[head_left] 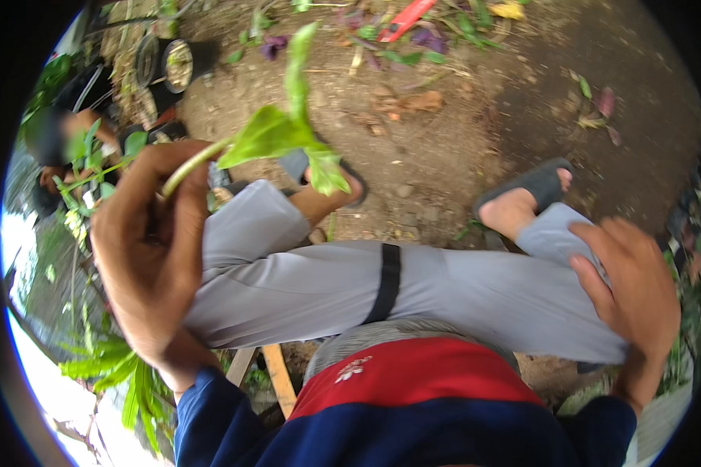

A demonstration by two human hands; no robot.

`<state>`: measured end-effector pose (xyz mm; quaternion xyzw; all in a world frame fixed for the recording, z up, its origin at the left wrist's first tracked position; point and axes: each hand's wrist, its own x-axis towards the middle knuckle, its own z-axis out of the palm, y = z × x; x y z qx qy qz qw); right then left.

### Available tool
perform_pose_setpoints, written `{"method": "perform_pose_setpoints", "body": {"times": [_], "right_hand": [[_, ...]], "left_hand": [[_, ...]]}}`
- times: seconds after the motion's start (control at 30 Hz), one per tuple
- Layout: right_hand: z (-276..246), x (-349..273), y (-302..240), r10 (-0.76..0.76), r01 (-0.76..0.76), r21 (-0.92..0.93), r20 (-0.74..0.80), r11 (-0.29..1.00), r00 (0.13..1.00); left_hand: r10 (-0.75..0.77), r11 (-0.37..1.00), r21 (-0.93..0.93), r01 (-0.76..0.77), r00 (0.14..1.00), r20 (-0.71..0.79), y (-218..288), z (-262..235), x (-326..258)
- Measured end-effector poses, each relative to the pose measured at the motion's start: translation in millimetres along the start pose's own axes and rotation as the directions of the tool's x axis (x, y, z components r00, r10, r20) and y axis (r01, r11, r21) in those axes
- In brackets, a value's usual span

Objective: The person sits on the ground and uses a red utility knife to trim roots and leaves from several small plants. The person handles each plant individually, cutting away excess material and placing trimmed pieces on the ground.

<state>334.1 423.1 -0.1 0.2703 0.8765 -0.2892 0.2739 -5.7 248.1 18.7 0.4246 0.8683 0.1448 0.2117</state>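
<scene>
My left hand (152,249) is raised at the left, fingers closed around the pale stem of a green plant cutting (276,132) whose leaves stick out up and to the right. My right hand (635,292) rests flat on my right knee, on the grey trousers (350,284), fingers spread and holding nothing. I am seated; both feet in dark sandals (533,187) rest on bare brown soil.
Black plant pots (181,64) stand at the upper left beside another person (62,148), partly hidden by foliage. A red-handled tool (405,19) and scattered purple and green leaves lie at the top. Green plants (121,373) grow at lower left near a wooden frame (276,377).
</scene>
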Motion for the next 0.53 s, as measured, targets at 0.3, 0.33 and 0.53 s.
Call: {"method": "perform_pose_setpoints", "body": {"times": [0.3, 0.33, 0.53], "right_hand": [[-6.2, 58.0, 18.0, 0.093, -0.086, -0.049, 0.161, 0.995, 0.983], [-7.9, 64.0, 20.2, 0.085, -0.081, -0.028, 0.183, 0.996, 0.98], [-38.8, 76.0, 12.1, 0.04, -0.151, 0.24, 0.412, 0.959, 0.91]], "left_hand": [[-0.217, 0.535, -0.665, 0.521, 0.845, 0.488, 12.3, 18.9, 66.6], [-0.217, 0.529, -0.652, 0.543, 0.829, 0.515, 16.0, 18.3, 72.1], [-0.105, 0.521, -0.616, 0.591, 0.761, 0.64, 60.9, 18.9, 103.0]]}}
